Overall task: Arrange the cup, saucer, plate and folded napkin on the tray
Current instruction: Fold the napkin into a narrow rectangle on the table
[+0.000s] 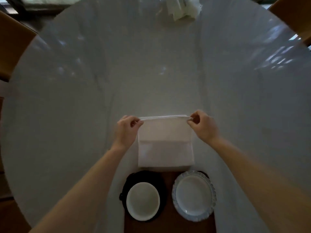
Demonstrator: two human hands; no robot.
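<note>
A white folded napkin (pixel 165 145) lies on the round white table, just beyond the tray. My left hand (pixel 126 130) pinches its far left corner and my right hand (pixel 202 126) pinches its far right corner. The far edge is lifted a little off the table. Nearer to me a dark brown tray (pixel 169 204) carries a white cup (pixel 143 200) standing on a black saucer (pixel 144 176) at its left. A white plate (pixel 194 195) with a scalloped rim rests on the tray's right side.
The round white table (pixel 151 73) spreads out beyond the napkin. A crumpled white heap (pixel 184 9) lies at its far edge. Brown chair backs stand at the far left (pixel 11 47) and the far right (pixel 292 15).
</note>
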